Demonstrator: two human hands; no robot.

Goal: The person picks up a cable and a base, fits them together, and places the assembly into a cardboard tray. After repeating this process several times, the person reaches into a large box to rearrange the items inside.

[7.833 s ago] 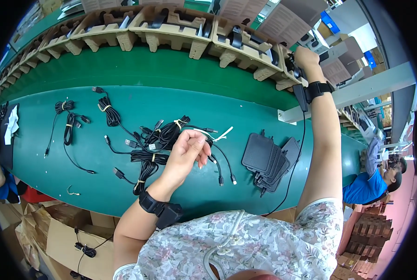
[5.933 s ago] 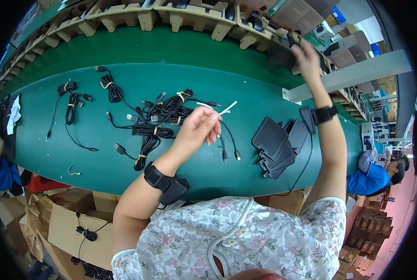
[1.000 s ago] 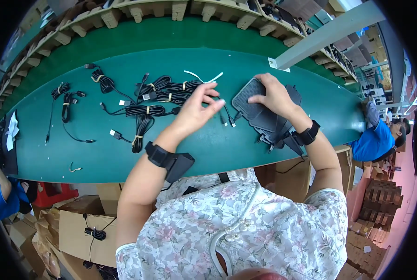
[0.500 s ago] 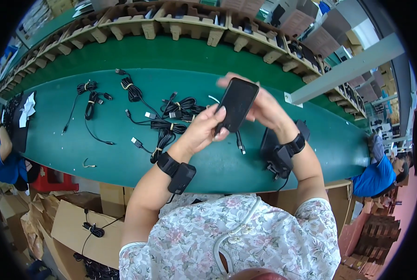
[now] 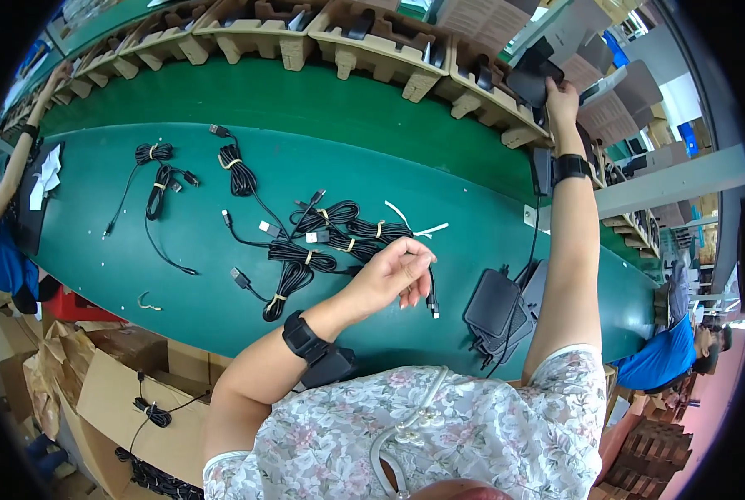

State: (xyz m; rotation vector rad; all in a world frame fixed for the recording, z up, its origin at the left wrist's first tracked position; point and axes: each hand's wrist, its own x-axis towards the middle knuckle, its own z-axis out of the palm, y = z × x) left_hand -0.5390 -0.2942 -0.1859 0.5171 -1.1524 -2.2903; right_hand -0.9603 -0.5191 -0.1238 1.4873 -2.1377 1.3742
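My right hand (image 5: 562,102) is stretched far out to the upper right, its fingers closed on a flat black phone-like device (image 5: 532,77) above the moulded tray there. Over the middle of the bench hovers my left hand (image 5: 399,273), its fingers loosely curled and apart, with nothing visible in them. Close to it lie several bundled black USB cables (image 5: 301,254), tied with pale bands. One cable end (image 5: 434,304) shows just beside its fingers. White ties (image 5: 422,231) lie beyond that hand.
Brown moulded trays (image 5: 381,62) line the far side. Flat black devices (image 5: 493,300) are stacked at the right of the green bench (image 5: 122,275). A grey metal bar (image 5: 672,187) crosses near my right arm. People in blue work at both ends; a cardboard box (image 5: 130,400) stands below left.
My right hand has carried the black device from mid-bench to the far-right tray. My left hand has let go of it and dropped slightly nearer, uncovering the cables and the stacked devices.
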